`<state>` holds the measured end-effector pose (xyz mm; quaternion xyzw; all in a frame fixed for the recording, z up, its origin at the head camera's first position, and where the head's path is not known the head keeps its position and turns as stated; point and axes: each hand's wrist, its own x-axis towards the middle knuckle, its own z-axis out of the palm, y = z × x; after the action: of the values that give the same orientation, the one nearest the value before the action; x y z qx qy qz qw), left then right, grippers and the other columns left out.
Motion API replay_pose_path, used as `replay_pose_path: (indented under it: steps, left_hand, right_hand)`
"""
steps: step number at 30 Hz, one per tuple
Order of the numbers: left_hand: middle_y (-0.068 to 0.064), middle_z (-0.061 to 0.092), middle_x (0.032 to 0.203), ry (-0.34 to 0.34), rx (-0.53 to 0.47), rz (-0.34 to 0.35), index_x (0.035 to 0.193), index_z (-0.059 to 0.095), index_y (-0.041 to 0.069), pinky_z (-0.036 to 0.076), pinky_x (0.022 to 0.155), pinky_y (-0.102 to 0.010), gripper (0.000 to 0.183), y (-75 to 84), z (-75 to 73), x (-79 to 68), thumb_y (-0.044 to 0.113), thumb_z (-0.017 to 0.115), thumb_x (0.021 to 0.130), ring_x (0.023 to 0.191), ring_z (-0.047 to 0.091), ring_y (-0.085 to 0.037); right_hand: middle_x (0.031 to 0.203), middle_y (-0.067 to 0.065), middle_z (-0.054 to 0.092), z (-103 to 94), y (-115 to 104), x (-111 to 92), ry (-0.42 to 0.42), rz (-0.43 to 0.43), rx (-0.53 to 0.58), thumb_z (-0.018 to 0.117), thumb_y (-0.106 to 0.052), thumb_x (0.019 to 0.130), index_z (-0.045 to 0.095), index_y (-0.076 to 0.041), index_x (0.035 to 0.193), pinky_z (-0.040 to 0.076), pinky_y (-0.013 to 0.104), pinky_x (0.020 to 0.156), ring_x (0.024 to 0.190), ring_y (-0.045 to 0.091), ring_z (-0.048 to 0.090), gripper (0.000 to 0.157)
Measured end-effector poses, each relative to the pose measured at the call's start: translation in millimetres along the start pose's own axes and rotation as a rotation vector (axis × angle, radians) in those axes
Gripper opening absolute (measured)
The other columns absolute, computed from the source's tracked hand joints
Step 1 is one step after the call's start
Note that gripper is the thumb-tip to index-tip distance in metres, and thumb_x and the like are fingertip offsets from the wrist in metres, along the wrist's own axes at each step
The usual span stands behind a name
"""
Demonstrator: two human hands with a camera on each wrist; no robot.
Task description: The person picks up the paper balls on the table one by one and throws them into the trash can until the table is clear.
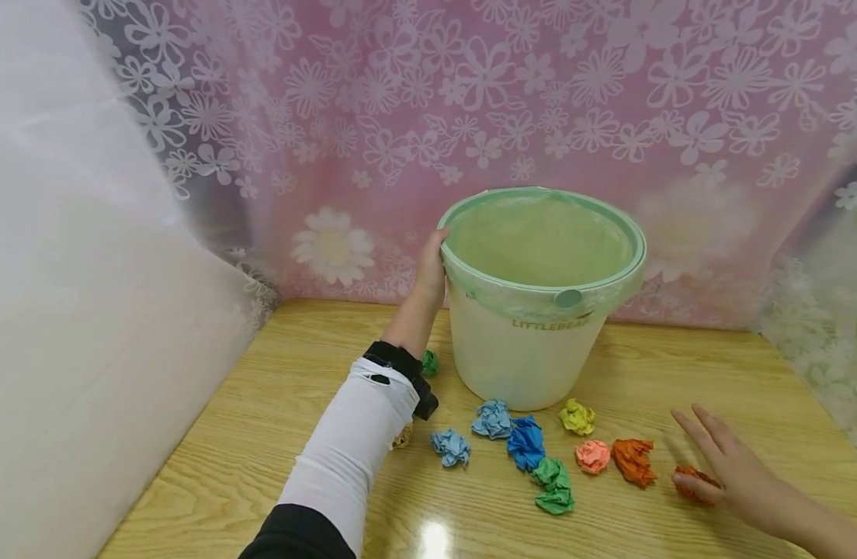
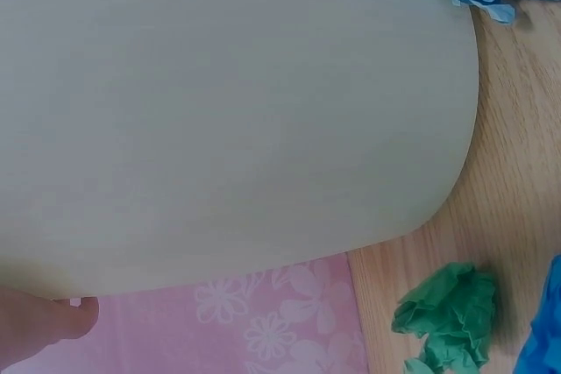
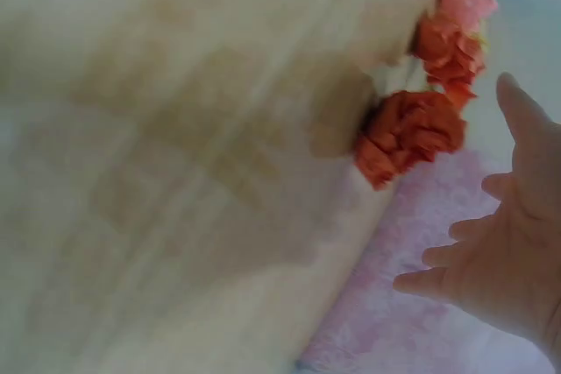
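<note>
A whitish bucket [image 1: 526,353] with a green rim stands on the table, and my left hand [image 1: 431,268] grips it at the left side of that rim. In the left wrist view the bucket wall [image 2: 228,120] fills most of the picture, with part of the hand [image 2: 44,326] at its edge. Over at the right, my right hand [image 1: 739,473] hovers with spread fingers above a dark orange crumpled paper ball [image 1: 694,485]. The right wrist view shows that hand [image 3: 517,234] apart from the dark orange ball [image 3: 412,136], holding nothing.
On the wooden table [image 1: 261,466] before the bucket lie several more paper balls: light blue [image 1: 494,419], dark blue [image 1: 526,442], green [image 1: 554,487], yellow [image 1: 577,417], pink [image 1: 592,456] and orange [image 1: 634,462]. A pink flowered curtain [image 1: 400,132] hangs behind.
</note>
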<state>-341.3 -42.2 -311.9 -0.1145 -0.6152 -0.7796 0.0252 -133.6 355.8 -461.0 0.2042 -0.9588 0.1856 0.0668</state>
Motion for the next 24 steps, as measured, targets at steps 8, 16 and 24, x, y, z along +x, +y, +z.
replay_pose_path:
  steps: [8, 16, 24]
  left_hand:
    - [0.0, 0.048, 0.071, 0.012, 0.009, -0.014, 0.078, 0.049, 0.015, 0.031, 0.102, -0.04, 0.039, -0.2, -0.1, -0.8, 0.045, 0.031, 0.096, 0.074, 0.05, -0.014]
    - [0.0, 0.049, 0.073, 0.007, -0.012, -0.01, 0.083, 0.052, 0.015, 0.033, 0.098, -0.037, 0.037, -0.5, 0.9, -1.5, 0.043, 0.032, 0.097, 0.071, 0.05, -0.011]
    - [0.0, 0.049, 0.074, 0.0, -0.019, 0.007, 0.087, 0.053, 0.015, 0.033, 0.097, -0.036, 0.037, 0.3, 0.5, 0.0, 0.042, 0.03, 0.098, 0.073, 0.05, -0.013]
  right_hand:
    - [0.133, 0.039, 0.037, 21.6, 6.0, -11.7, 0.003, -0.033, -0.088, 0.08, -0.024, 0.075, 0.017, -0.014, 0.154, 0.04, 0.073, 0.072, 0.107, 0.062, 0.044, 0.102]
    - [0.13, 0.034, 0.043, 31.8, 1.9, -17.1, -0.005, -0.018, -0.133, 0.08, -0.027, 0.076, 0.033, -0.014, 0.147, 0.043, 0.069, 0.074, 0.107, 0.058, 0.048, 0.086]
    - [0.122, 0.022, 0.054, 40.0, 3.9, -18.7, 0.056, -0.12, -0.238, 0.084, -0.024, 0.07, 0.056, -0.004, 0.117, 0.051, 0.051, 0.073, 0.101, 0.038, 0.055, 0.059]
